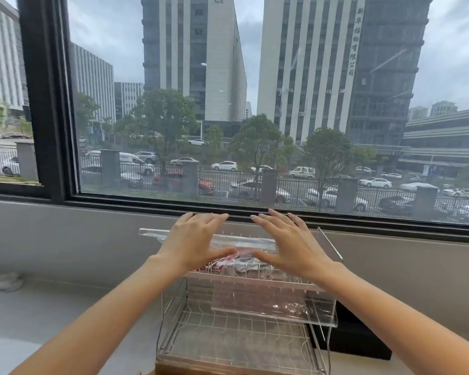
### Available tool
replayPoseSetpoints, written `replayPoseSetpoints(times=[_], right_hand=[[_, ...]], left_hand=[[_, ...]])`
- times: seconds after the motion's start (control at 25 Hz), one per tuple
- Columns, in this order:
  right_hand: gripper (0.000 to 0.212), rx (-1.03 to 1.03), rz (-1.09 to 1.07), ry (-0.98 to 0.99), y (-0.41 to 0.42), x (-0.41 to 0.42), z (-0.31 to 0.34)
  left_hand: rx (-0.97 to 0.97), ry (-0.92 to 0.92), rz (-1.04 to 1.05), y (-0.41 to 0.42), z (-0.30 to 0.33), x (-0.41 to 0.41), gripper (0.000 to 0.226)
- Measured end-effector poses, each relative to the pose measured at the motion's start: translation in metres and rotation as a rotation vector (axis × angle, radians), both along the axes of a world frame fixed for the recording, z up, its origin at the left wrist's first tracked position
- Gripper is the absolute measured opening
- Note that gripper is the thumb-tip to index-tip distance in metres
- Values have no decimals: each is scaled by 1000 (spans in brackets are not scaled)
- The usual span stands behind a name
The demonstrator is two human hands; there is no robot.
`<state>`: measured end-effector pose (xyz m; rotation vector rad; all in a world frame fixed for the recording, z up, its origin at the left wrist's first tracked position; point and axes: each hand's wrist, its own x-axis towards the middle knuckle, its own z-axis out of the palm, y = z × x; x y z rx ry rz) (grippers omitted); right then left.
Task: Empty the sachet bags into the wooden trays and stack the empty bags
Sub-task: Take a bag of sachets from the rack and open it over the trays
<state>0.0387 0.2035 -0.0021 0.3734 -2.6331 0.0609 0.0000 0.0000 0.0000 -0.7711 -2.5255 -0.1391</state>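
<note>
Sachet bag (244, 243), clear, lies crosswise on the wire rack's (236, 328) top tier, directly beneath my fingers. Left hand (192, 239) and right hand (287, 243) hover spread, gripping nothing, equally near; I judge its long axis runs left-right.

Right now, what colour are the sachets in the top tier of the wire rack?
Red and white, seen in the head view: the sachets lie between both hands.
</note>
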Motion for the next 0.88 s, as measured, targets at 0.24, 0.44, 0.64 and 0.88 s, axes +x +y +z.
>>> replayPoseSetpoints(times=[0.24,0.44,0.64,0.88], right_hand=[[36,-66,-2,-22,-6,-22,-19],[23,-141,-74,2,7,-42,-20],[19,-229,-58,39,11,-59,13],[16,-237,-29,186,14,-70,82]], left_hand=[[-58,15,43,-13,-16,-24,49],[-45,43,95,-24,-8,-47,28],[5,19,127,-26,28,-67,28],[75,157,108,-21,95,-74,28]])
